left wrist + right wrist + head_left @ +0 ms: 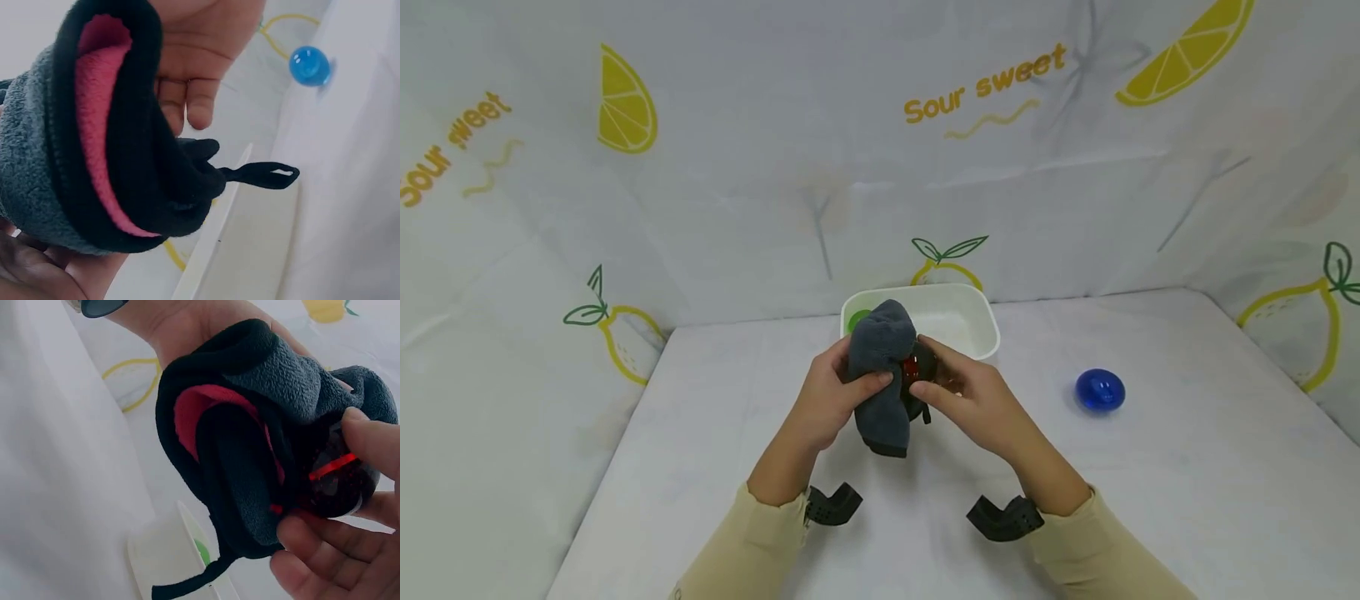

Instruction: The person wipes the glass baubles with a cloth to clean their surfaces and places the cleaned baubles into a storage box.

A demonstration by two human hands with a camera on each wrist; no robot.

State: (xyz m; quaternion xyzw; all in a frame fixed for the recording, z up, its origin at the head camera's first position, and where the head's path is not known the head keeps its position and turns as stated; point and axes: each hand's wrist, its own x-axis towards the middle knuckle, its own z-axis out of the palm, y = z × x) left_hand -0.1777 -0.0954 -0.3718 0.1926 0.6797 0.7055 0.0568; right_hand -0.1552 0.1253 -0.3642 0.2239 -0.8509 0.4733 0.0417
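In front of me my left hand (pixel 831 396) grips a folded grey cloth (pixel 882 342) with its thumb across the front. The cloth has black edging, a pink layer inside and a black hanging loop (pixel 265 175). With thumb and fingers my right hand (pixel 966 400) holds a dark red, shiny, see-through ball (pixel 340 478) against the cloth's side. Part of the ball is covered by cloth and fingers, so its full shape is hidden.
Behind the hands stands a white plastic basin (pixel 988 333) with a green object (pixel 859 318) at its left end. A glossy blue ball (pixel 1101 390) lies on the white-covered table (pixel 1150 500) at right. A lemon-printed sheet (pixel 760 167) hangs behind.
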